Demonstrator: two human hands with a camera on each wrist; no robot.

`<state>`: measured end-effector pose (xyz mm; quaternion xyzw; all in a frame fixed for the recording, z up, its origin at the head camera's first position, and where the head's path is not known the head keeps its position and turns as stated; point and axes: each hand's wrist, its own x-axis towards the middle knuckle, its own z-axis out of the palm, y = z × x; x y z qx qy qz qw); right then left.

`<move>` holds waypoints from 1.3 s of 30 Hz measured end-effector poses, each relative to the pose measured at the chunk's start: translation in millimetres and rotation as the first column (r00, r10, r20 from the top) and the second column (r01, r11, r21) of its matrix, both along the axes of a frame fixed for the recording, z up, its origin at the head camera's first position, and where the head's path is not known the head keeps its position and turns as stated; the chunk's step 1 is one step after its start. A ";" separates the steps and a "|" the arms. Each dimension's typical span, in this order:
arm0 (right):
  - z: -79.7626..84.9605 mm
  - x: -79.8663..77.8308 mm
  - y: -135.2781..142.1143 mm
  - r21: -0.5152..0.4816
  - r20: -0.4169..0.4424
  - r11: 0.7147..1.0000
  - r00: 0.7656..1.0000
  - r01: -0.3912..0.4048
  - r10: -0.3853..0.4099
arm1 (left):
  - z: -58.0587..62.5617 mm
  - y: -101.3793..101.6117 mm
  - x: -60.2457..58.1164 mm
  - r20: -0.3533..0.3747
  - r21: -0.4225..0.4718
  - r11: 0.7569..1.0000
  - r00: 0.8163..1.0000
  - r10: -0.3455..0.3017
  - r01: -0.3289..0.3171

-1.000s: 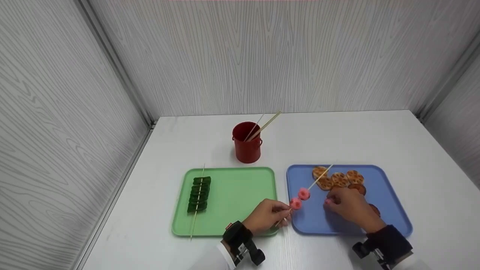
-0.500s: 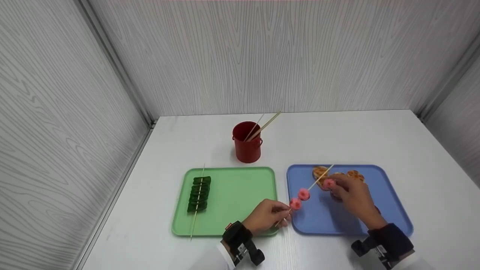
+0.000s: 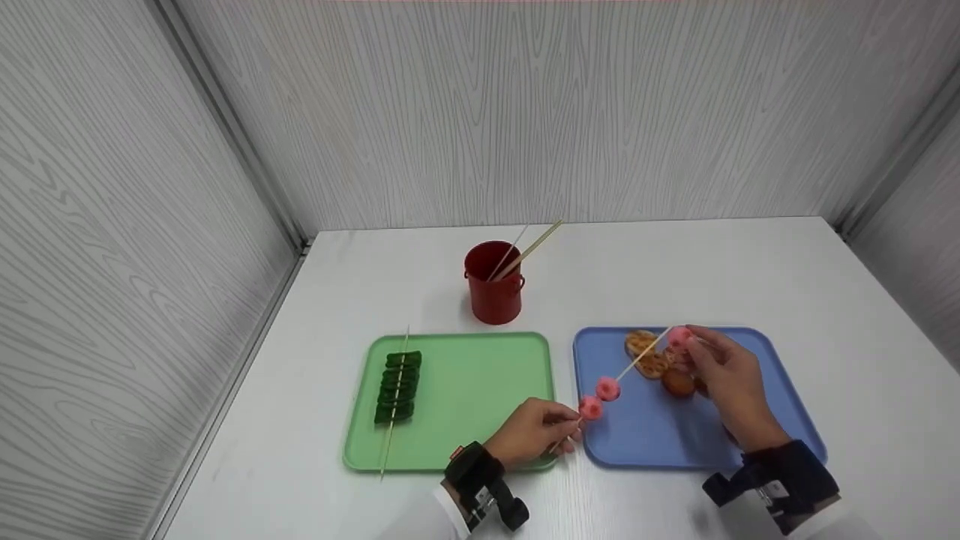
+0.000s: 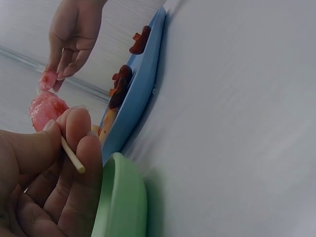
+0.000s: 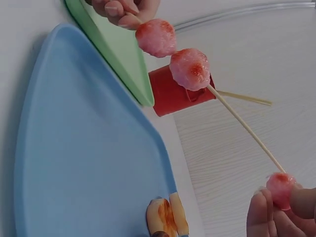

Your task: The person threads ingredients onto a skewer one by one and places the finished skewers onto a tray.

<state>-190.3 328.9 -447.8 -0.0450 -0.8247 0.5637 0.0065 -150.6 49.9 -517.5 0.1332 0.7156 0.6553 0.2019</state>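
Near its lower end, my left hand [image 3: 534, 431] pinches a thin wooden skewer [image 3: 641, 355] between thumb and fingers. Two pink meatballs [image 5: 190, 69] are threaded on it, close to that hand. A third pink meatball [image 5: 280, 190] is pinched in the fingertips of my right hand [image 3: 731, 379], at the skewer's upper tip. In the right wrist view the tip meets this ball; how deep it goes in cannot be seen. The skewer slants up to the right over the blue tray [image 3: 637, 446].
Lotus-like slices [image 3: 640, 343] and brown pieces [image 3: 679, 382] lie on the blue tray, partly behind my right hand. A green tray [image 3: 480, 390] at left bears a skewer of dark green pieces [image 3: 400, 386]. Behind stands a red bucket [image 3: 495, 300] with several sticks [image 3: 536, 244].
My right hand has lifted the third pink meatball off the blue tray and brought it up and away to the skewer's tip. The left hand has stayed in place.
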 end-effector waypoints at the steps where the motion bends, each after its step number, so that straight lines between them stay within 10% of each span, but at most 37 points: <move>1: 0.5 -0.2 1.3 -0.014 0.021 1.000 1.000 0.001 -0.001 | 0.3 0.0 0.1 0.002 0.002 1.000 1.000 -0.001 0.001; 6: 1.1 -1.7 4.8 -0.191 0.077 0.981 0.997 0.025 -0.011 | 1.1 0.8 0.5 0.015 -0.003 1.000 1.000 -0.002 0.002; 13: -1.5 -3.9 6.3 -0.506 0.087 0.860 0.996 0.057 -0.014 | 0.1 1.2 1.3 0.013 -0.013 1.000 1.000 -0.008 0.008; 29: 0.1 -3.4 7.5 -0.620 0.118 0.781 0.993 0.077 -0.004 | 1.3 -1.1 4.0 0.010 0.006 1.000 1.000 -0.028 0.028; 39: -2.3 -3.2 9.1 -0.440 0.071 0.894 0.995 0.090 -0.065 | 0.1 -1.3 3.9 0.005 -0.015 1.000 1.000 -0.023 0.023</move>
